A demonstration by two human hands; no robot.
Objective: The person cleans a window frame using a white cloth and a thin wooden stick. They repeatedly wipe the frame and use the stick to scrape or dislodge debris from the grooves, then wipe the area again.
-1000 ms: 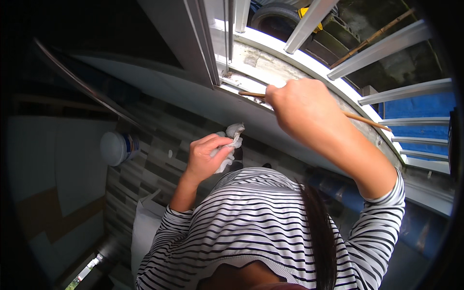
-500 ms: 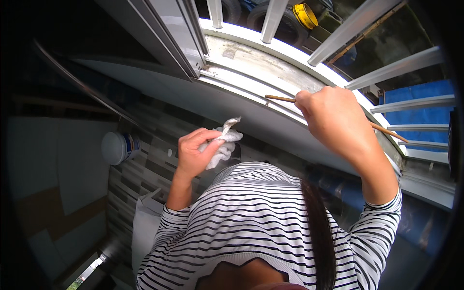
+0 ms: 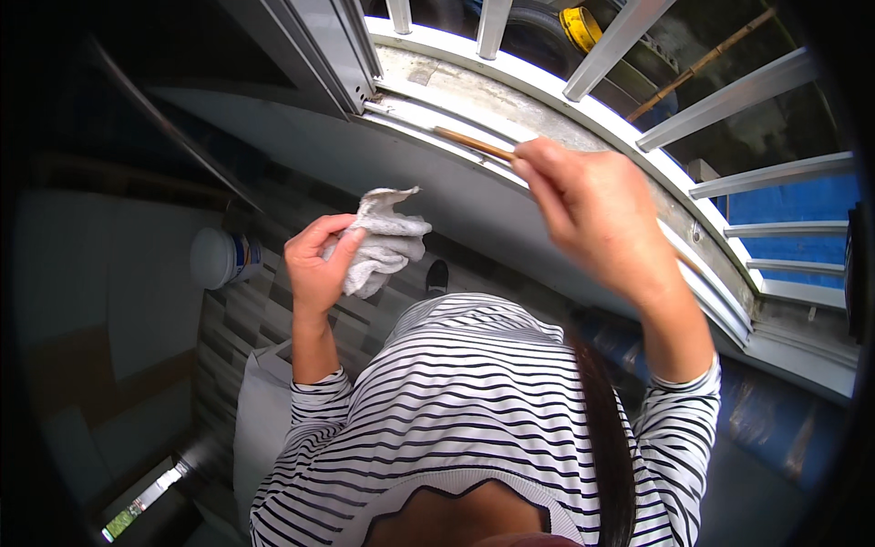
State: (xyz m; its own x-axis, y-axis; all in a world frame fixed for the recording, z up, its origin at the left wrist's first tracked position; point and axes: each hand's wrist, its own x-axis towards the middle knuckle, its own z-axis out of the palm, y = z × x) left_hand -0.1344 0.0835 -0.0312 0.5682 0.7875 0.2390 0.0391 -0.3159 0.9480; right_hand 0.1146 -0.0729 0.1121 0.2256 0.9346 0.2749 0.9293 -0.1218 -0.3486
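Between thumb and fingers, my left hand [image 3: 319,260] pinches a crumpled white cloth [image 3: 387,242], held out in front of my body at the left. My right hand [image 3: 588,205] is closed around a thin brown wooden stick [image 3: 476,143]. The stick's front end lies at the track of the white window sill [image 3: 424,118], pointing left toward the window frame. Its rear part shows again beyond my right wrist; the middle is hidden by the hand.
White window bars [image 3: 620,50] rise along the sill's far side. Outside are a yellow round object [image 3: 580,29], a tire and a blue sheet [image 3: 786,211]. A white bucket [image 3: 214,258] is on the floor at the left. The grey window frame [image 3: 328,55] stands at the upper left.
My right hand has moved left along the sill, taking the stick's tip nearer the window frame. My left hand with the cloth has shifted left, and the cloth hangs more spread out.
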